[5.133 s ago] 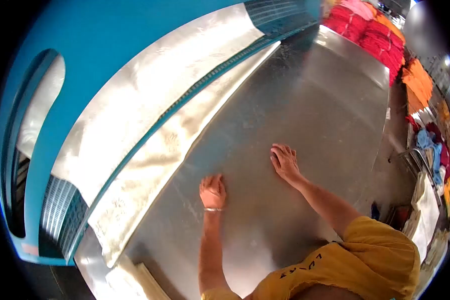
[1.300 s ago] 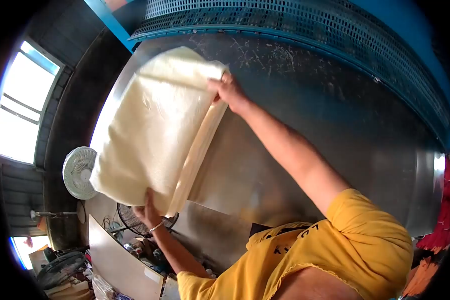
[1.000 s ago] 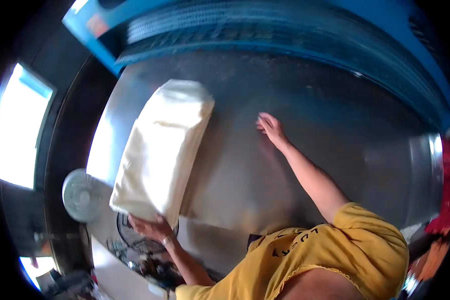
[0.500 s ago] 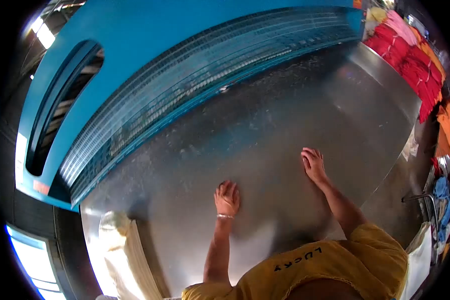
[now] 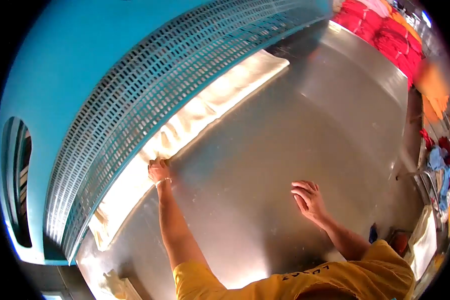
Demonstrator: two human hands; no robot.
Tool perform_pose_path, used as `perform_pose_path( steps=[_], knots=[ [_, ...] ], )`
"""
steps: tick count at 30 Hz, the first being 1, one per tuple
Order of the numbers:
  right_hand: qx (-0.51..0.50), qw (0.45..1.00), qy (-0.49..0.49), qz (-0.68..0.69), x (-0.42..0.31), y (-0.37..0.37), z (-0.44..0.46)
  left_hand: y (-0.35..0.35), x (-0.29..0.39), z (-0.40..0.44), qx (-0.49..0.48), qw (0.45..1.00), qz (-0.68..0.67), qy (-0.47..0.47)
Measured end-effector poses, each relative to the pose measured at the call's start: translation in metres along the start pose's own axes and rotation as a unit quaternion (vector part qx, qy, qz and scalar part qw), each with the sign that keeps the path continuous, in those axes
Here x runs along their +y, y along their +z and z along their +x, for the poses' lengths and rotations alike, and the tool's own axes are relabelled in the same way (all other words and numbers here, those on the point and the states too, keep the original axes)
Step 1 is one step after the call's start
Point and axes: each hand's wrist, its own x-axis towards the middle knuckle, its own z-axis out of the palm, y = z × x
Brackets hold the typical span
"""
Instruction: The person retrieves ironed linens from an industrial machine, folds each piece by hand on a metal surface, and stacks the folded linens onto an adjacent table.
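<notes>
The cream cloth (image 5: 210,105) lies as a long, wrinkled strip on the metal counter (image 5: 265,165), diagonally alongside the perforated blue guard (image 5: 120,110). The left hand (image 5: 159,171) contacts its near edge. Folded cream fabric (image 5: 119,286) lies near-left.

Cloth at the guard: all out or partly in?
Partly in, by the look of it: a strip of cloth shows on the table, its far side hidden by the guard.
</notes>
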Motion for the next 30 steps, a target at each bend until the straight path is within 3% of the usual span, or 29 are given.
perform_pose_path(
  steps=[2,5,6,8,9,11,12,14,15,16,17,18,19,20,23,26,28,29,30],
  knots=[
    [0.004,1.0,0.004,0.001,-0.003,-0.001,-0.003,0.003,0.028,-0.05,0.084,0.993,-0.041,0.066],
    [0.012,0.999,0.041,-0.005,0.001,0.007,-0.003,-0.033,0.057,-0.173,0.072,0.951,-0.24,0.184],
    [0.007,0.999,0.053,-0.007,0.004,0.009,-0.004,-0.055,0.063,-0.22,0.073,0.942,-0.234,0.231],
    [-0.079,0.949,0.253,0.168,0.003,0.014,0.01,-0.114,0.055,-0.296,0.06,0.96,-0.147,0.233],
    [-0.037,0.892,0.32,0.317,-0.01,0.018,0.015,-0.124,0.03,-0.331,0.057,0.97,-0.118,0.205],
    [0.043,0.696,0.425,0.577,-0.035,0.025,0.023,-0.115,-0.071,-0.401,0.034,0.986,-0.161,-0.019],
    [0.074,0.676,0.424,0.598,-0.034,0.027,0.019,-0.121,-0.113,-0.424,0.03,0.978,-0.165,-0.127],
    [0.128,0.633,0.419,0.638,-0.023,0.046,0.008,-0.189,-0.096,-0.435,0.012,0.969,-0.07,-0.237],
    [0.139,0.655,0.393,0.63,-0.009,0.042,-0.008,-0.189,-0.118,-0.453,0.032,0.974,-0.063,-0.218],
    [0.151,0.676,0.367,0.62,0.006,0.037,-0.023,-0.203,-0.123,-0.459,-0.107,0.954,-0.045,-0.275],
    [0.164,0.696,0.341,0.61,0.02,0.032,-0.039,-0.202,-0.111,-0.472,-0.014,0.975,-0.07,-0.212],
    [0.142,0.699,0.273,0.646,0.071,0.03,-0.078,-0.211,-0.085,-0.473,-0.033,0.979,-0.083,-0.181],
    [0.166,0.727,0.316,0.586,0.102,0.001,-0.094,-0.217,-0.058,-0.473,-0.006,0.981,-0.153,-0.12],
    [0.182,0.686,0.322,0.626,0.146,-0.021,-0.113,-0.208,-0.046,-0.473,-0.007,0.996,-0.058,0.069],
    [0.358,0.688,0.384,0.501,0.188,-0.112,-0.112,-0.193,0.036,-0.482,-0.055,0.973,-0.195,0.11],
    [0.286,0.833,0.316,0.352,0.124,-0.109,-0.067,-0.189,0.114,-0.471,-0.107,0.942,-0.296,0.118],
    [0.164,0.935,0.199,0.243,0.041,-0.068,-0.041,-0.177,0.146,-0.448,-0.185,0.864,-0.457,0.096],
    [0.093,0.971,0.112,0.19,-0.008,-0.044,-0.038,-0.158,0.157,-0.435,-0.205,0.648,-0.73,-0.079],
    [0.021,0.989,0.012,0.149,-0.055,-0.022,-0.041,-0.134,0.162,-0.418,-0.197,0.333,-0.889,-0.243]
  ],
)
